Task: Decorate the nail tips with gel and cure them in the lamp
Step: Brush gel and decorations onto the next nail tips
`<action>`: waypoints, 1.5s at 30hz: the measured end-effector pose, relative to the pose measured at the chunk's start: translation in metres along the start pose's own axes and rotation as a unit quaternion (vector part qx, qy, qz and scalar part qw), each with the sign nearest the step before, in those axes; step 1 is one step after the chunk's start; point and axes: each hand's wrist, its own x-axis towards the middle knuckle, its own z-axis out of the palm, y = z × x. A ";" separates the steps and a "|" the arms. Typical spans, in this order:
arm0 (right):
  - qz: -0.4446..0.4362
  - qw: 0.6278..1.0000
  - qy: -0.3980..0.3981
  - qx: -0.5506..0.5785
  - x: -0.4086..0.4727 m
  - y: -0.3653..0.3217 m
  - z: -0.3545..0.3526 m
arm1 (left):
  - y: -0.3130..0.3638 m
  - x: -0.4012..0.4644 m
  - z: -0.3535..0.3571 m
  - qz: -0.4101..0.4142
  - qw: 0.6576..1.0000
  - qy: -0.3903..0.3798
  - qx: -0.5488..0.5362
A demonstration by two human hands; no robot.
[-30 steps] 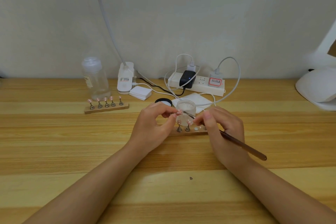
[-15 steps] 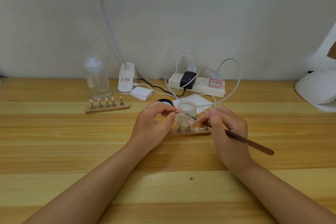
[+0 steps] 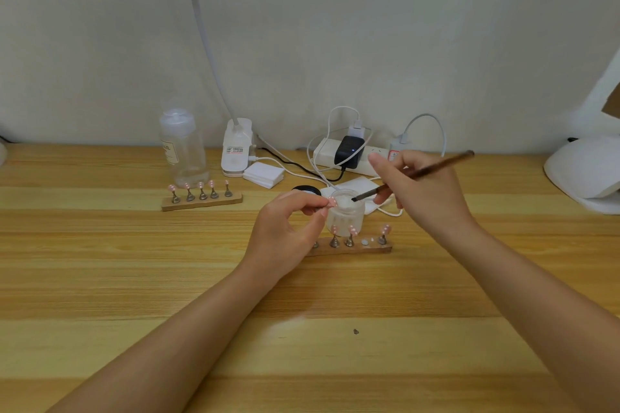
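My left hand pinches a pink nail tip with white dots, held up beside the rim of a small frosted gel jar. My right hand grips a thin brown brush; its dark tip points into the jar's open mouth. In front of the jar lies a wooden holder strip with three dotted pink tips on metal stands and one bare spot. A second wooden holder with several pink tips sits further left. The white curing lamp stands at the right edge.
A clear bottle, a white clip-lamp base and a stack of white pads stand at the back. A power strip with chargers and cables lies behind the jar. A black lid and a white wipe lie near the jar.
My right hand has lifted away from the held nail tip and swung the brush up, so its tip now sits over the jar. My left hand has kept the tip in place.
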 end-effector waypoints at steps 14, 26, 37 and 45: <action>-0.028 0.971 -0.101 -0.214 0.024 -0.007 0.036 | -0.002 0.000 0.001 0.007 1.000 0.001 -0.003; 0.054 0.995 -0.001 -0.086 0.036 -0.005 0.016 | -0.001 0.000 0.000 -0.013 1.000 -0.003 -0.018; 0.148 0.988 0.040 -0.018 0.038 0.007 0.002 | 0.000 0.000 0.000 -0.013 1.000 -0.008 -0.013; 0.138 0.989 0.052 -0.011 0.037 0.008 -0.007 | 0.000 0.000 0.000 -0.011 1.000 -0.009 -0.010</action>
